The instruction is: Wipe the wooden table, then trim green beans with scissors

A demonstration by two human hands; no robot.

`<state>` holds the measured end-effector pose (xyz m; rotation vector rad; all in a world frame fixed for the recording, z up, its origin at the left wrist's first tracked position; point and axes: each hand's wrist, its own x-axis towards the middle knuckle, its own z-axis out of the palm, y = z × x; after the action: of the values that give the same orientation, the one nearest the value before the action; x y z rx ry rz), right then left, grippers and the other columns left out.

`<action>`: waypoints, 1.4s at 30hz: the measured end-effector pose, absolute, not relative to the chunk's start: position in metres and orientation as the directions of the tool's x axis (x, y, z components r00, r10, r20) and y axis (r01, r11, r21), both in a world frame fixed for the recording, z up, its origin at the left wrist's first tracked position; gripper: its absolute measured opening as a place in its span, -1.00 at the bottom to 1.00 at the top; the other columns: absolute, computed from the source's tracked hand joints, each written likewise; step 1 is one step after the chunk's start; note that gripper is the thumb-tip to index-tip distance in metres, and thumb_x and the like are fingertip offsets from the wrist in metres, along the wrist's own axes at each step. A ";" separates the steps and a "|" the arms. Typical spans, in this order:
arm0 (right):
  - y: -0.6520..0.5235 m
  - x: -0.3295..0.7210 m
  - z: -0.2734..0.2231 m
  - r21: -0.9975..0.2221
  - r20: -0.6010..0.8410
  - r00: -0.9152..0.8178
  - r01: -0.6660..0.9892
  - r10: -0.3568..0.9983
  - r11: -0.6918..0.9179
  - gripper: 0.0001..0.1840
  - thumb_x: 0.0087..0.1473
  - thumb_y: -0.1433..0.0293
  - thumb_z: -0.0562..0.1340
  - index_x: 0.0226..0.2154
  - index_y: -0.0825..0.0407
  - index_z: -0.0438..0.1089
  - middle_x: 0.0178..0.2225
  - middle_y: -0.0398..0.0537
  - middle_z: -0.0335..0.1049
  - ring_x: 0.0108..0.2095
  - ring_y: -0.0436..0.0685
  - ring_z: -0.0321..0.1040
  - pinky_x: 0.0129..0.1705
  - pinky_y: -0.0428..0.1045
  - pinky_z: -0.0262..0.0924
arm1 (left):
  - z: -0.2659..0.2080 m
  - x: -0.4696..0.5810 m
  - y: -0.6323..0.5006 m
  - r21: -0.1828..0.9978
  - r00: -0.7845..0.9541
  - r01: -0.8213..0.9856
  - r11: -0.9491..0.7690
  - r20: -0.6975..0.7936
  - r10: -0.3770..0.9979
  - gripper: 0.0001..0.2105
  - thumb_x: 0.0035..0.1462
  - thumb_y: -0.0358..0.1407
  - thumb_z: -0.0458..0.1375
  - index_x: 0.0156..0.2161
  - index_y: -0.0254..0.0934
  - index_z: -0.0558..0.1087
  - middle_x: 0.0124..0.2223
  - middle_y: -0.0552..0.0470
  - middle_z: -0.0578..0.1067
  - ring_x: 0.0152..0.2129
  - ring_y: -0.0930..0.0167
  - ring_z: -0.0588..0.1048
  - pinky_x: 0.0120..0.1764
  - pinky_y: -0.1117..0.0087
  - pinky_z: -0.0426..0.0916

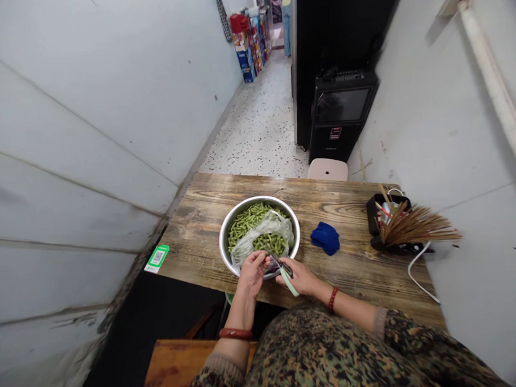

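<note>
A round metal bowl [297, 233] full of green edamame pods [247, 219] sits at the middle of the wooden table. Crumpled over the pods lies a clear plastic bag [259, 233]. My right hand [302, 278] is closed around scissors [288, 280] with pale green handles, their blades pointing left over the bowl's near rim. Close to the blade tips, my left hand [252, 271] is pinched shut on what looks like a small edamame pod, mostly covered by the fingers.
A blue cloth [325, 238] lies right of the bowl on the wooden table [347, 213]. Farther right are a black box [372, 215], a bundle of thin brown sticks [411, 225] and a white cable [415, 272]. A pink stool [327, 167] and black speaker [342, 114] stand beyond.
</note>
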<state>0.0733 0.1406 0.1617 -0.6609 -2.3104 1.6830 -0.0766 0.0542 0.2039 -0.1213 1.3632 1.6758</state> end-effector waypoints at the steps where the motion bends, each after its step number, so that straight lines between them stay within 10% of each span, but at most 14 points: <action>1: 0.141 0.073 0.162 -0.941 -0.098 -0.879 0.235 0.467 0.245 -0.52 -0.04 0.31 0.32 -0.03 0.05 0.34 -0.17 0.00 0.46 -0.25 0.14 0.38 -0.15 0.02 0.24 | 0.203 -0.077 0.054 0.715 -0.554 -0.697 0.061 -0.590 0.587 -0.77 -0.19 -0.39 0.41 -0.40 -0.35 0.46 -0.50 0.08 0.50 -0.55 0.55 0.47 -0.42 0.55 0.43; 24: 0.141 0.084 0.119 -0.968 -0.240 -0.794 0.242 0.559 -0.071 -0.55 0.04 0.09 0.26 -0.16 0.09 0.46 -0.44 -0.11 0.44 -0.47 0.03 0.31 -0.42 -0.09 0.24 | 0.188 -0.114 0.044 0.711 -0.608 -0.703 0.026 -0.619 0.497 -0.87 -0.10 -0.31 0.26 -0.47 -0.28 0.39 -0.52 0.09 0.46 -0.45 0.45 0.51 -0.26 0.36 0.48; 34: 0.141 0.093 0.134 -0.948 -0.317 -0.780 0.255 0.539 -0.188 -0.48 0.03 0.03 0.25 -0.11 0.08 0.44 -0.49 -0.13 0.38 -0.59 -0.02 0.24 -0.53 -0.10 0.21 | 0.182 -0.126 0.075 0.828 -0.630 -0.500 0.256 -0.550 0.548 -0.77 -0.10 -0.22 0.29 -0.32 -0.32 0.48 -0.61 0.21 0.29 -0.74 0.60 0.18 -0.68 0.54 0.04; 42: 0.145 0.094 0.135 -0.950 -0.263 -0.767 0.313 0.585 -0.017 -0.57 -0.03 0.17 0.31 -0.15 0.10 0.48 -0.47 -0.13 0.41 -0.48 0.02 0.26 -0.39 -0.07 0.22 | 0.165 -0.121 0.107 0.900 -0.714 -0.114 0.421 -0.369 0.596 -0.84 -0.14 -0.48 0.29 -0.39 -0.23 0.50 -0.33 -0.01 0.53 -0.28 0.34 0.46 -0.19 0.35 0.32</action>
<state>0.0943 0.1447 0.1352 -0.9534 -2.0404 1.8703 -0.1212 0.1068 0.1652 0.4067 1.9976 1.3374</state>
